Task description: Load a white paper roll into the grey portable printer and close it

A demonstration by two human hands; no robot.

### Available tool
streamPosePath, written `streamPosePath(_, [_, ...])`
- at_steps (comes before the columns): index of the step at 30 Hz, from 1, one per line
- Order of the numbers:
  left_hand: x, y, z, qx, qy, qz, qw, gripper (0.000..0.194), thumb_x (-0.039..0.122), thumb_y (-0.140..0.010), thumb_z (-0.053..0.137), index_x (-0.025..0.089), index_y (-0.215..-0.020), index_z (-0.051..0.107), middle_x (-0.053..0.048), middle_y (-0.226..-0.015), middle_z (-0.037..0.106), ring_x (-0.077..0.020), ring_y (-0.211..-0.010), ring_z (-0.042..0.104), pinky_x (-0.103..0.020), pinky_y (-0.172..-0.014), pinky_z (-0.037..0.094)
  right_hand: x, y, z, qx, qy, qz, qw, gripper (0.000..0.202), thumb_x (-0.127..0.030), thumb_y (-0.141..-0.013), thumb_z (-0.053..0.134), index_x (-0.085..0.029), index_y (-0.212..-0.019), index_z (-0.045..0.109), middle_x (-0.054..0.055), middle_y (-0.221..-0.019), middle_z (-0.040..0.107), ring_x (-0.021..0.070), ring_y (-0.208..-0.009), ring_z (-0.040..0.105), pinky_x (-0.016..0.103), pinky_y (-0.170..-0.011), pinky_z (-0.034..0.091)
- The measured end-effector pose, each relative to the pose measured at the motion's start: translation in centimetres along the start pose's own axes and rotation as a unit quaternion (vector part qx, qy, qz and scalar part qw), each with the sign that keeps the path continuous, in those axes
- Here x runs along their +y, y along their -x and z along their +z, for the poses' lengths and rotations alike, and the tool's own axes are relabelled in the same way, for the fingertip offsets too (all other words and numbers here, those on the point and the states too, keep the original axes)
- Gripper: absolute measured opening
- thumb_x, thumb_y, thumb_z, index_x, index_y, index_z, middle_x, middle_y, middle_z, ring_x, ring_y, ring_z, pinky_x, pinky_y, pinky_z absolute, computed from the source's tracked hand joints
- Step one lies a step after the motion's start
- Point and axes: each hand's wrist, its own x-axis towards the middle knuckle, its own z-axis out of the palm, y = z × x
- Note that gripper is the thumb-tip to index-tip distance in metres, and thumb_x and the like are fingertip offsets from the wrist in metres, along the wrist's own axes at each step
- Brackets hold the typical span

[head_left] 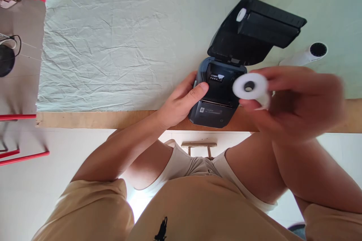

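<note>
Roll [250, 86] in half-closed right hand [305, 101]

Blur softened the right hand [302, 101], whose fingers hid part of the white roll [240, 86]. On the left hand [183, 101], most fingers were hidden behind the black device [209, 116], whose lower print was too small to read. The right hand covered 1 end of the white cylinder [301, 58]. The view's left edge cut off a dark round object [6, 61]; its bottom edge cut off the tan shirt [209, 207].
</note>
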Motion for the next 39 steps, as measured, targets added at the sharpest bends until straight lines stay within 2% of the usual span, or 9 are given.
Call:
streamPosePath(3, [-0.1, 0.0, 0.0, 0.002, -0.007, 0.006, 1.000, 0.071, 0.089, -0.105, 0.096, 0.025, -0.135, 0.086, -0.008, -0.136, 0.095, -0.0375, -0.134, 0.090, -0.046, -0.110, 0.073, -0.5, -0.9, 1.8, 0.048, 0.064, -0.133, 0.988, 0.036, -0.014, -0.104, 0.094, -0.038, -0.130, 0.087, -0.003, -0.122, 0.100, 0.0274, -0.099, 0.097, 0.044, -0.078, 0.078])
streamPosePath(6, [-0.2, 0.0, -0.1, -0.002, -0.011, 0.003, 1.000, 0.072, 0.090, -0.105, 0.094, 0.025, -0.135, 0.085, -0.008, -0.134, 0.094, -0.0371, -0.131, 0.090, -0.046, -0.107, 0.073, -0.6, -1.2, 2.2, -0.007, 0.117, -0.097, 0.988, 0.046, -0.005, -0.105, 0.087, -0.038, -0.136, 0.085, -0.002, -0.129, 0.101, 0.0310, -0.107, 0.099, 0.048, -0.086, 0.079])
streamPosePath(9, [-0.1, -0.1, 0.0, -0.006, -0.007, -0.001, 1.000, 0.073, 0.090, -0.106, 0.094, 0.024, -0.136, 0.084, -0.009, -0.135, 0.094, -0.0372, -0.133, 0.090, -0.046, -0.109, 0.073, -0.5, -1.0, 1.9, -0.023, 0.131, -0.097, 0.986, 0.040, -0.001, -0.103, 0.084, -0.036, -0.120, 0.083, -0.002, -0.131, 0.100, 0.0328, -0.111, 0.100, 0.050, -0.087, 0.078])
streamPosePath(16, [-0.2, 0.0, 0.0, 0.011, -0.004, -0.004, 1.000, 0.075, 0.092, -0.106, 0.091, 0.027, -0.141, 0.084, -0.009, -0.146, 0.093, -0.0416, -0.154, 0.086, -0.052, -0.127, 0.071, -0.8, -1.0, 1.5, -0.049, 0.077, -0.128, 0.988, 0.042, 0.002, -0.099, 0.087, -0.037, -0.112, 0.082, -0.006, -0.111, 0.096, 0.0302, -0.108, 0.094, 0.050, -0.092, 0.071])
streamPosePath(23, [-0.1, -0.2, -0.6, 0.003, -0.051, 0.040, 0.998, 0.102, 0.068, -0.087, 0.114, 0.035, -0.172, 0.068, -0.009, -0.174, 0.080, -0.0473, -0.167, 0.079, -0.064, -0.141, 0.066, -0.9, -0.4, 1.7, -0.090, 0.043, -0.162, 0.982, 0.014, -0.023, -0.111, 0.089, -0.032, -0.117, 0.081, -0.002, -0.110, 0.096, 0.0284, -0.116, 0.092, 0.048, -0.096, 0.065])
streamPosePath(27, [-0.1, -0.5, -0.9, -0.008, -0.066, 0.017, 0.998, 0.117, 0.068, -0.084, 0.115, 0.034, -0.182, 0.061, -0.015, -0.178, 0.076, -0.0527, -0.166, 0.078, -0.070, -0.134, 0.069, -0.2, 0.0, 1.5, 0.038, 0.021, -0.128, 0.991, 0.015, -0.033, -0.118, 0.077, -0.035, -0.132, 0.082, 0.002, -0.108, 0.086, 0.0287, -0.103, 0.085, 0.049, -0.088, 0.066])
streamPosePath(29, [-0.3, -0.6, -1.2, -0.019, -0.075, 0.019, 0.997, 0.121, 0.068, -0.083, 0.114, 0.033, -0.185, 0.059, -0.015, -0.177, 0.077, -0.0517, -0.163, 0.080, -0.070, -0.134, 0.070, 0.2, 0.2, 1.1, 0.078, 0.023, -0.060, 0.995, 0.034, -0.046, -0.121, 0.075, -0.042, -0.154, 0.081, 0.006, -0.127, 0.083, 0.0313, -0.112, 0.084, 0.049, -0.086, 0.067])
streamPosePath(33, [-0.9, -0.8, -2.0, -0.042, -0.092, 0.024, 0.995, 0.125, 0.063, -0.083, 0.115, 0.034, -0.188, 0.053, -0.015, -0.177, 0.078, -0.0467, -0.155, 0.084, -0.066, -0.129, 0.074, 1.1, 0.3, 0.8, 0.003, -0.019, 0.053, 0.998, 0.064, -0.059, -0.126, 0.070, -0.064, -0.189, 0.056, 0.002, -0.185, 0.069, 0.0366, -0.166, 0.076, 0.056, -0.114, 0.074])
streamPosePath(39, [-0.6, -0.3, -1.6, -0.010, -0.067, 0.014, 0.998, 0.121, 0.062, -0.081, 0.117, 0.032, -0.182, 0.059, -0.014, -0.162, 0.083, -0.0416, -0.144, 0.086, -0.056, -0.120, 0.076, 1.5, 0.0, 1.9, 0.045, -0.147, 0.011, 0.988, 0.048, -0.065, -0.126, 0.068, -0.056, -0.170, 0.083, 0.003, -0.153, 0.092, 0.0349, -0.138, 0.091, 0.054, -0.104, 0.077])
